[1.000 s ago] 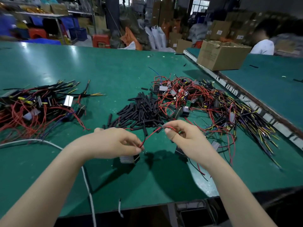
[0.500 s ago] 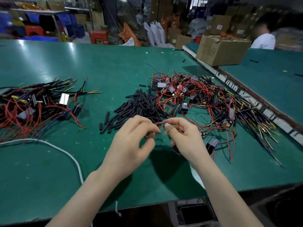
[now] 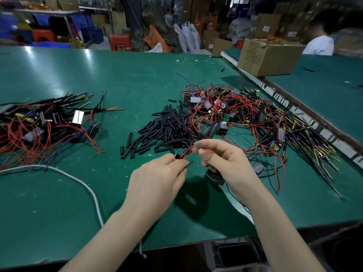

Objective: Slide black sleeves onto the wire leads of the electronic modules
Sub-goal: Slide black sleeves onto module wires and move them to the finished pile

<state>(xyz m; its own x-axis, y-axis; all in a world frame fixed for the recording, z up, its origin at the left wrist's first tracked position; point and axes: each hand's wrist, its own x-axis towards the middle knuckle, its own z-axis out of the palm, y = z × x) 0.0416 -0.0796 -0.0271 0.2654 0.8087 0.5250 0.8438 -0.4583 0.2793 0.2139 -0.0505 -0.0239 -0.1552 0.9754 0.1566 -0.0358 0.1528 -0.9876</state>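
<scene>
Head view, looking down-forward, close over table.

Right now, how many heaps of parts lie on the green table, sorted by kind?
Tangled heaps of red-wired black modules: 2, left and right
Heap of loose short black tube sleeves: 1
Total: 3 heaps

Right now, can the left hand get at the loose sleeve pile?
Probably yes, once freed. The sleeve pile lies just beyond the left hand with bare table between, but that hand already pinches a sleeve on the red wire.
</scene>
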